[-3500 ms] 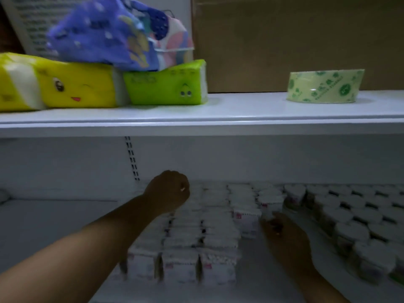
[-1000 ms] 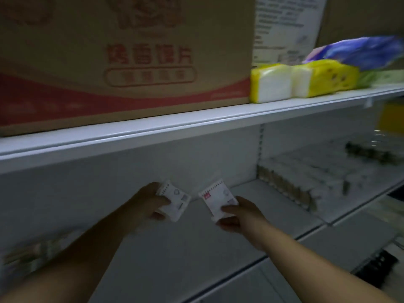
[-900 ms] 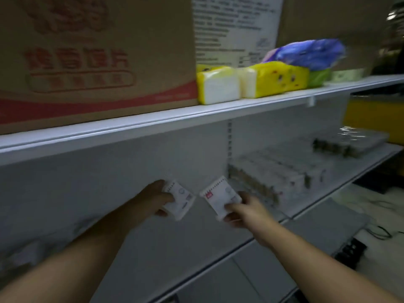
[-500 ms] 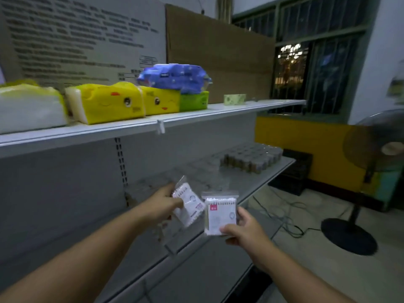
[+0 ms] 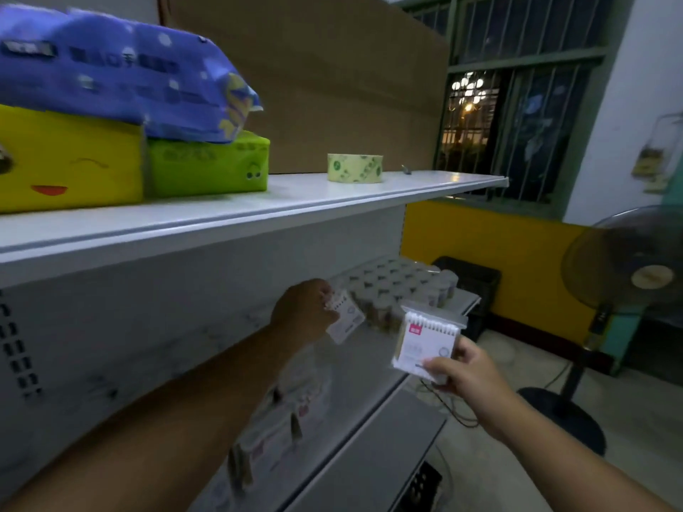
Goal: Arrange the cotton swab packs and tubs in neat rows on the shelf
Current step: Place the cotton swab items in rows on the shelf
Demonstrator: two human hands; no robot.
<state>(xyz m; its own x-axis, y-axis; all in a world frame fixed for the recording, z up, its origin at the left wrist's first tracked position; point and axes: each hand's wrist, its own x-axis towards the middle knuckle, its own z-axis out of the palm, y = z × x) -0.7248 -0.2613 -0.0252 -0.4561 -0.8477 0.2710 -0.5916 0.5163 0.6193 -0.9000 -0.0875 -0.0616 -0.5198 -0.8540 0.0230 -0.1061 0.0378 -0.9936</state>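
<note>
Nearest, right hand clenched on a cotton swab pack, held upright in the air just off the front edge of the lower shelf. Left of it and a little farther, left hand gripping a second swab pack, tilted, above that same shelf. Below the forearms, blurred rows of packs lying on the shelf. Farther along, at the right end, round tubs standing close together in rows. On the upper shelf, yellow, green and blue tissue packs at left, tape roll to the right. Far right, standing fan on the floor.
</note>
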